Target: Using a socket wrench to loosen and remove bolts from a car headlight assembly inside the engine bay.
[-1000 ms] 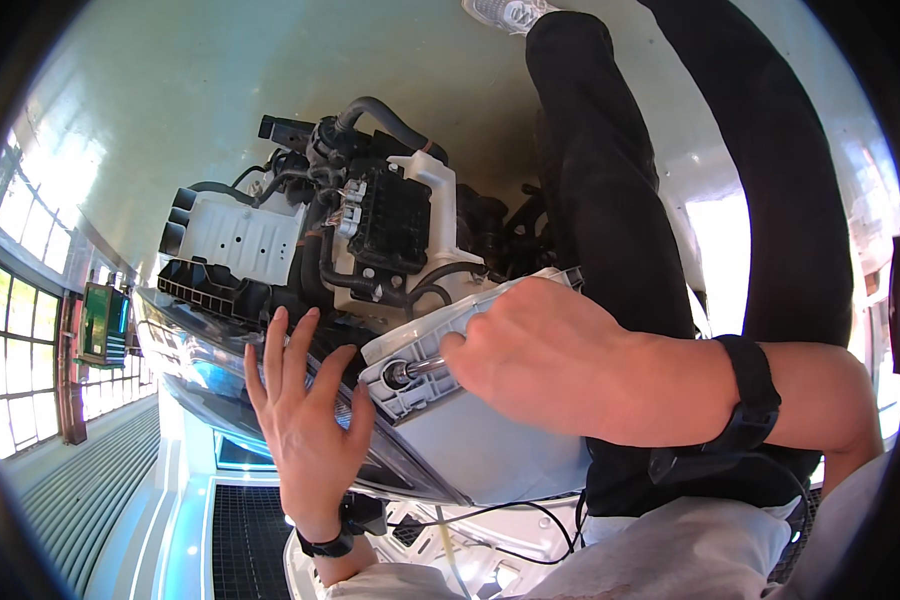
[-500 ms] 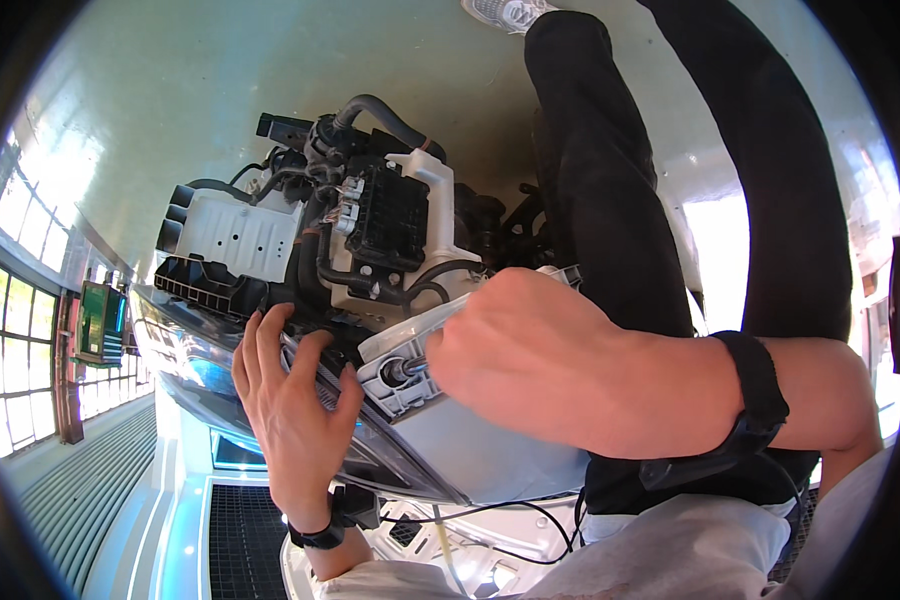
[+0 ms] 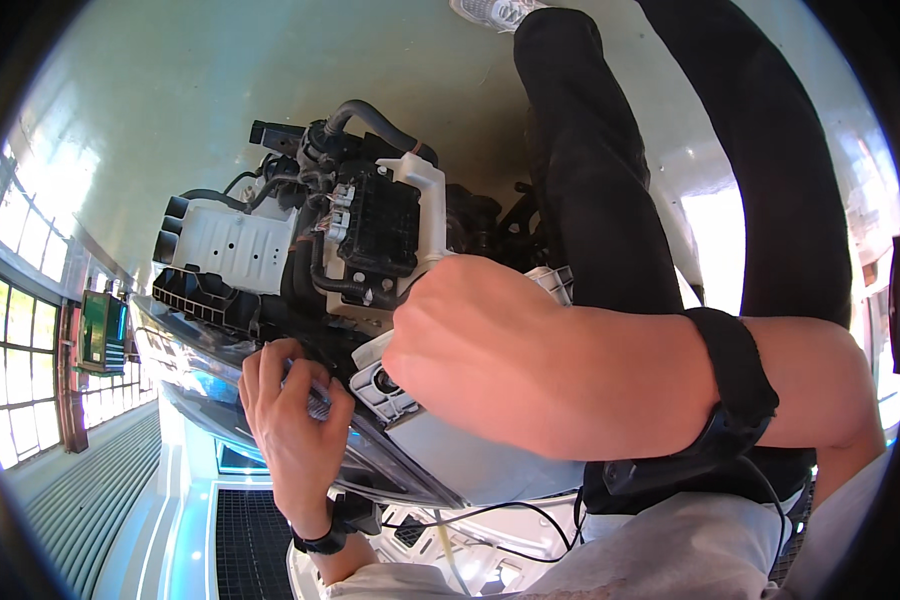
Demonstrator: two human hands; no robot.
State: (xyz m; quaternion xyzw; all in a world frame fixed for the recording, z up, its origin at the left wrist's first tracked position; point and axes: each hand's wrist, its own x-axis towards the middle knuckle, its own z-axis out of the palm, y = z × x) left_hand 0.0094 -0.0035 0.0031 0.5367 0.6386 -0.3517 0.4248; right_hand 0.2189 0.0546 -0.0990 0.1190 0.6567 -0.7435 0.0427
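Note:
My right hand (image 3: 475,350) is closed in a fist over the white ribbed plastic housing (image 3: 383,392) at the lamp's end. Whatever it grips is hidden beneath the fist. Part of a round opening shows just left of the knuckles. To the left, my left hand (image 3: 295,415) has its fingers bent over the upper rim of the headlamp (image 3: 205,372). A clear bluish ribbed piece (image 3: 318,398), apparently part of the lamp, shows between thumb and fingers. Beneath the right forearm lies a smooth grey panel (image 3: 490,450).
Beyond my hands sit a black module (image 3: 382,220) with white connectors, a pale perforated plate (image 3: 232,245) and a thick black hose (image 3: 380,118). Black-trousered legs (image 3: 600,170) reach up the right side. A black cable (image 3: 530,507) runs below the grey panel.
My right fist has shifted left over the white housing, covering the metal shaft visible before. My left fingers have curled tighter, thumb nearer to them. The view has moved slightly.

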